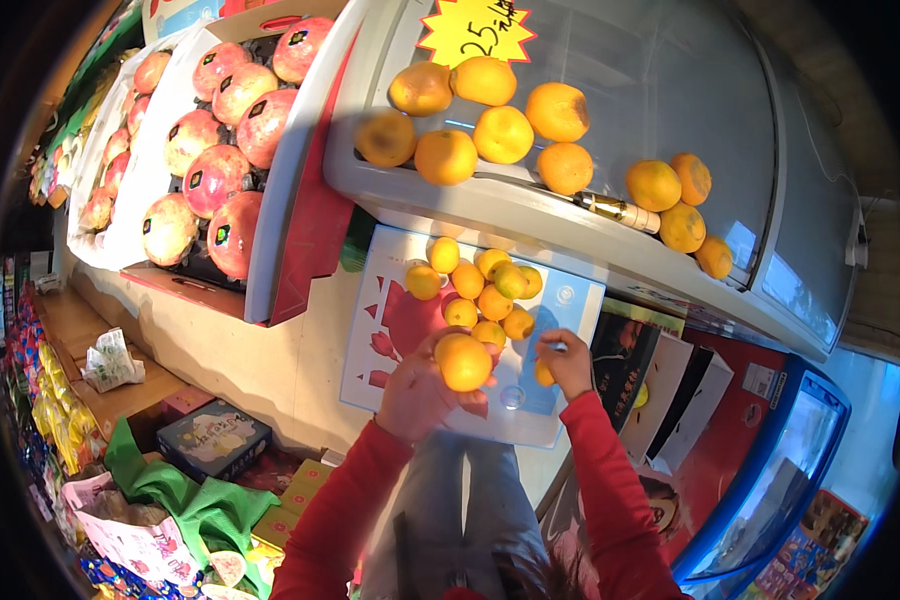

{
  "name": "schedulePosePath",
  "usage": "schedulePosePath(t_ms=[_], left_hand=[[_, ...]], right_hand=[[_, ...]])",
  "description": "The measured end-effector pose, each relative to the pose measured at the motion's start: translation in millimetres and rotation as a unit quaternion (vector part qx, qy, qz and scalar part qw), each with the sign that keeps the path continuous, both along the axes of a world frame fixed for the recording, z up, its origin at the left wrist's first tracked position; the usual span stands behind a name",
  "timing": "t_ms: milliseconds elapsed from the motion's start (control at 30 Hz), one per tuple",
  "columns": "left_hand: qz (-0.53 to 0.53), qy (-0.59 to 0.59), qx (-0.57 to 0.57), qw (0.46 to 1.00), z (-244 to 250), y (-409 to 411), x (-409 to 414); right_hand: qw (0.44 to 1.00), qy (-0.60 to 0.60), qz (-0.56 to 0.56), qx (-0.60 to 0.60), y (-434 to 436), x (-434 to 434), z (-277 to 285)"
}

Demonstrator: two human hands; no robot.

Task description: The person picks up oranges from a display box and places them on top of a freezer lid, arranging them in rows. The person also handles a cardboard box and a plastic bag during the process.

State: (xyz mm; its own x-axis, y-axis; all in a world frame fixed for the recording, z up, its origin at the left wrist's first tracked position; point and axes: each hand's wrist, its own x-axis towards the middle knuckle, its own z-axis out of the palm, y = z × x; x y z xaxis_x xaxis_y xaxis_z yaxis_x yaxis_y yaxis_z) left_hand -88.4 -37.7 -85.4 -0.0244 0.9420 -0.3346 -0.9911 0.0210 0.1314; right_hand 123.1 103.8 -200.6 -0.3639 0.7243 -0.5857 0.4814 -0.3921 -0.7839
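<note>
My left hand (pixel 424 390) is palm up with its fingers curled around a large round orange (pixel 463 362). To its right, my right hand (pixel 568 363) has bent fingers against a small orange-coloured piece (pixel 544 373), mostly hidden by the hand; whether it is a whole fruit cannot be seen. Just beyond both hands, several small mandarins (pixel 468 280) sit in a loose cluster on a white, red and blue printed carton (pixel 382 300). One mandarin (pixel 510 280) in the cluster is greenish.
A glass-topped chest freezer (pixel 645 105) stands ahead, bearing several oranges (pixel 503 135), some with dark patches, a bottle (pixel 615 210) and a yellow price sign (pixel 476 34). Pomegranates (pixel 216 180) fill a box at left. Open cartons (pixel 667 397) and a blue-framed cooler (pixel 765 480) stand right.
</note>
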Motion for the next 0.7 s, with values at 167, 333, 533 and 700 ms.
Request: schedulePosePath(t_ms=[167,333,533,700], left_hand=[[0.000,-0.094,-0.010,0.995,22,-1,19],[-0.035,-0.297,0.028,0.954,22,8,32],[-0.074,0.090,-0.149,0.982,8,7,51],[-0.051,-0.077,-0.110,0.990,-8,12,67]], right_hand=[[0.868,-0.247,0.335,0.269,10,-51,20],[0.852,-0.279,0.346,0.276,7,-70,12],[0.967,0.118,-0.017,-0.223,19,-16,4],[0.778,0.384,-0.107,-0.486,1,42,91]])
